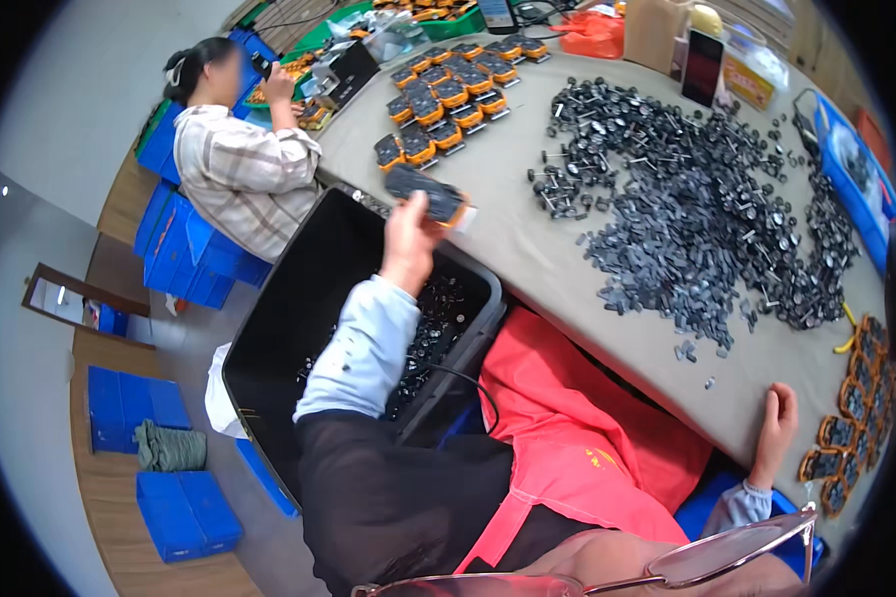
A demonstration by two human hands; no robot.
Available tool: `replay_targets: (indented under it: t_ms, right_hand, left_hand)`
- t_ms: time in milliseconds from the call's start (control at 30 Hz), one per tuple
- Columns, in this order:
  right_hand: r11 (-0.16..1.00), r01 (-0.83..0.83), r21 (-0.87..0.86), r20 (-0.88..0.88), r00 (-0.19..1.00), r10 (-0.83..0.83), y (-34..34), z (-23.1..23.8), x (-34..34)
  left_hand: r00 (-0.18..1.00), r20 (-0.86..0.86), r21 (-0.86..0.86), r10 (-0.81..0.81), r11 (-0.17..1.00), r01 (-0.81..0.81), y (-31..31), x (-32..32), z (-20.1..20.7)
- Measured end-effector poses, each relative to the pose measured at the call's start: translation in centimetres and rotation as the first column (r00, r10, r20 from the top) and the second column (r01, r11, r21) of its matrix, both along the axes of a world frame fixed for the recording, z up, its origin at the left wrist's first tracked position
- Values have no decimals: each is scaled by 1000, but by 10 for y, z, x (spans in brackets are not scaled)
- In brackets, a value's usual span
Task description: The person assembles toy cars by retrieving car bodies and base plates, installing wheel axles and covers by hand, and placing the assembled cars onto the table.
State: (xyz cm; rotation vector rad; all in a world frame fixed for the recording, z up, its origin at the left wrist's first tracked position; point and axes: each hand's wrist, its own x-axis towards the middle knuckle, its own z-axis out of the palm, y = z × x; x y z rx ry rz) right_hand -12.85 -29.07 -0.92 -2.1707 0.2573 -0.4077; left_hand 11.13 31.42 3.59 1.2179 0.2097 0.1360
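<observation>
My left hand [408, 249] reaches over the table's near left edge, closed on a toy car chassis [427, 196] with a dark top and orange at one end. Just beyond it, rows of similar black-and-orange chassis [430, 102] lie on the table. My right hand [775, 430] rests at the right part of the table's near edge. Its fingers are curled together, and whatever they may hold is hidden. Close to it are more orange-and-black pieces [839, 434]. Black wheels on metal axles [607, 114] form a large heap, with small dark grey plastic pieces [667, 244] beside them.
Below my left arm stands a black bin [287, 298] with small dark parts inside. A blue tray [850, 164] sits at the table's right edge; a phone [702, 68] stands at the back. A person in a plaid shirt [244, 164] works at left, near blue boxes [184, 512].
</observation>
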Motion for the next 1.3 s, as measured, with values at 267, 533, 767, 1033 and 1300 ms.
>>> replay_targets:
  t_ms: [267,533,767,1033,1300]
  right_hand:
    - [979,95,-182,34,995,-90,1,-18,11]
    - [965,144,-217,12,989,-145,9,-15,15]
    - [960,118,-253,54,993,-108,8,-22,18]
    - [931,145,-334,48,989,-137,2,-15,5]
    - [899,178,-399,240,967,-85,41,4,42]
  left_hand:
    - [912,-332,328,240,936,-127,226,75,-27]
    - [959,-265,250,97,968,-28,192,35,-49]
    - [931,-365,248,9,965,88,138,57,-25]
    - [912,-351,397,213,916,-61,192,183,-44]
    - [946,30,369,323,876,-311,318,213,-106]
